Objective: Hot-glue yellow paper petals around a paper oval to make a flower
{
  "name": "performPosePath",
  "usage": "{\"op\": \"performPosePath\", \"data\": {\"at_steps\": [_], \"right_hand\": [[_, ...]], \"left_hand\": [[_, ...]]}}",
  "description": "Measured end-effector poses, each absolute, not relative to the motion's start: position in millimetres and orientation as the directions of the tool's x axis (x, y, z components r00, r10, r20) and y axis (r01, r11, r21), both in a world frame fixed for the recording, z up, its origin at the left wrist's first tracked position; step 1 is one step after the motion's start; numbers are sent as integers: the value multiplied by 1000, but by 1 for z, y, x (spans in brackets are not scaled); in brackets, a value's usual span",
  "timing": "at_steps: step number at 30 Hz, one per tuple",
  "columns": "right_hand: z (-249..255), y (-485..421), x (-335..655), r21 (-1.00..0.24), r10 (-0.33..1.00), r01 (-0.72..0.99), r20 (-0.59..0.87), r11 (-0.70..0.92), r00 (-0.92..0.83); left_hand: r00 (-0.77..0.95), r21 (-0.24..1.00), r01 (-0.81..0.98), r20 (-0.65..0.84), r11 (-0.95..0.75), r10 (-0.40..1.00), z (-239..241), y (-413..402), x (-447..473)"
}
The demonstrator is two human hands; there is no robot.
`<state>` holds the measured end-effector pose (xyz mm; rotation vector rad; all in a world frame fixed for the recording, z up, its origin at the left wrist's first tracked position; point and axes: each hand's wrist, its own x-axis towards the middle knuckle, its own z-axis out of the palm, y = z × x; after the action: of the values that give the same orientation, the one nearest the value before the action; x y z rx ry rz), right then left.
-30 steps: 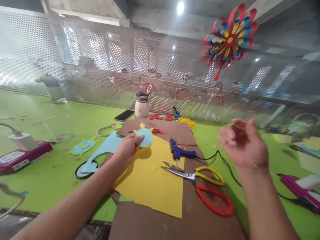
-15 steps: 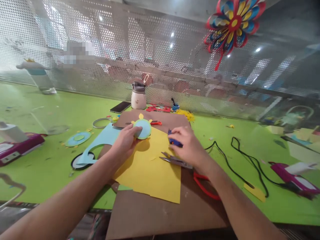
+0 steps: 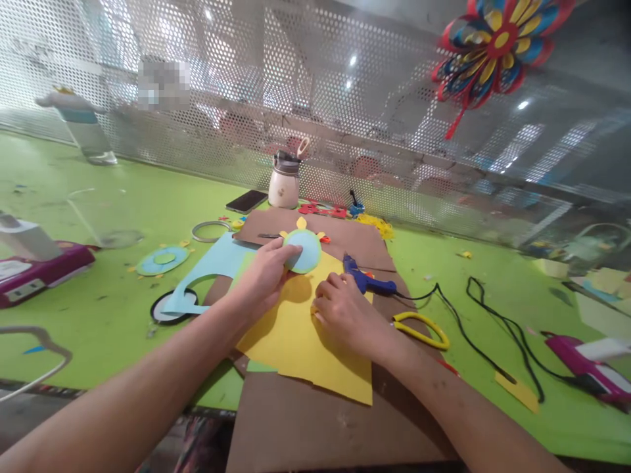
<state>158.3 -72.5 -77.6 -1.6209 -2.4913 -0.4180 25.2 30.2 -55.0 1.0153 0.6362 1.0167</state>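
In the head view, the person's left hand (image 3: 263,272) has its grip closed on the edge of the light-blue disc (image 3: 306,253), thumb across its face. The disc, with yellow petals on its rim, is held above the yellow paper (image 3: 315,358), just as in both earlier frames.

The right hand (image 3: 345,309) has changed place most. One second ago it was raised off to the right, well apart from the brown cardboard (image 3: 290,427); half a second ago it was over the glue gun (image 3: 372,284), covering much of it. Now it is lower and nearer the left hand, its fingers bent down at the yellow paper. Whether its grip pinches anything cannot be told, since the fingertips are partly hidden.

The glue gun shows more fully again, lying on the cardboard just beyond the right hand, its black cord (image 3: 453,328) running right across the green tabletop (image 3: 503,276). The scissors' blades, seen in both earlier frames, are now hidden behind the right hand and forearm; the yellow handle (image 3: 446,338) shows beyond the forearm, with a bit of red handle near it.

To the left, the light-blue offcut (image 3: 217,266) and a second petalled disc (image 3: 148,263) lie much as they did. The hanging paper flower (image 3: 501,41) appears farther right in the view than before.
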Motion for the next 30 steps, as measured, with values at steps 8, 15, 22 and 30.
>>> {"op": "performPosePath", "data": {"at_steps": [8,15,22,30], "right_hand": [[-82,-70,159,220,852,886,257,407,-455],[-82,-69,158,123,841,899,318,421,-437],[-65,-70,176,-780,937,559,348,281,15],[-65,-75,186,-993,994,-84,70,78,86]], "left_hand": [[410,907,-383,-3,175,912,-52,28,25],[410,910,-376,-8,177,912,-52,30,25],[436,901,-378,-28,212,899,-50,29,23],[517,904,-334,-60,266,854,-46,26,23]]}}
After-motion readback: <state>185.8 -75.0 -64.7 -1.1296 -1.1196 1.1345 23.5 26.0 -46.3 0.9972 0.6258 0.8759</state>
